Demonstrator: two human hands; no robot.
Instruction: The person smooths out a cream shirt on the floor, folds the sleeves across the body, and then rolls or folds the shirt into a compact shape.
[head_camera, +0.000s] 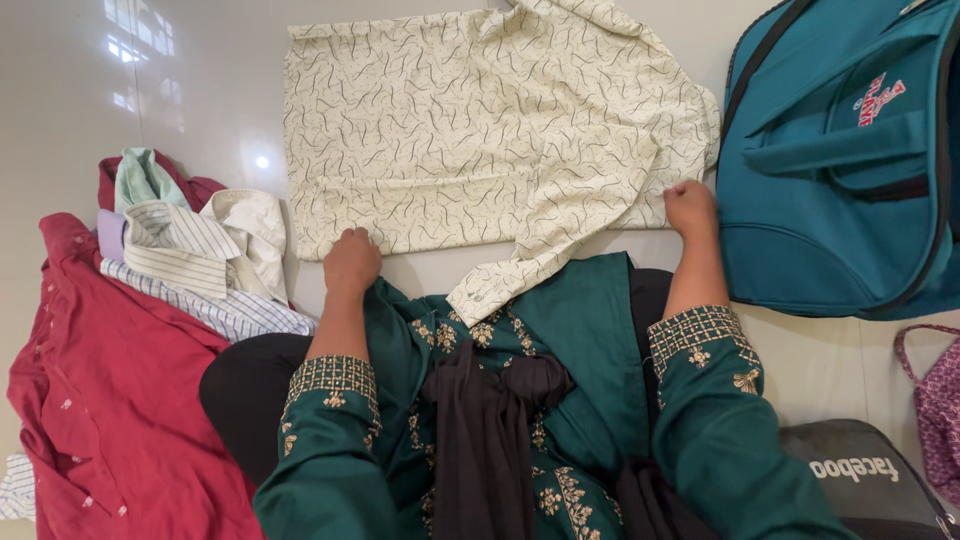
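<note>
Embroidered green sleeves (335, 385); each closed hand (351, 262) grips the cream patterned shirt (470, 150) hem.

Glossy pale floor (60, 120), window light mirrored top left. Spread flat at centre: cream shirt (470, 130). At left: heap of clothes (190, 250) over a red garment (110, 400). At right: teal bag (840, 170), patterned pouch (935, 400), dark bag (860, 480).

red-white logo patch (878, 98) | teal bag (800, 250) | upper right
</note>
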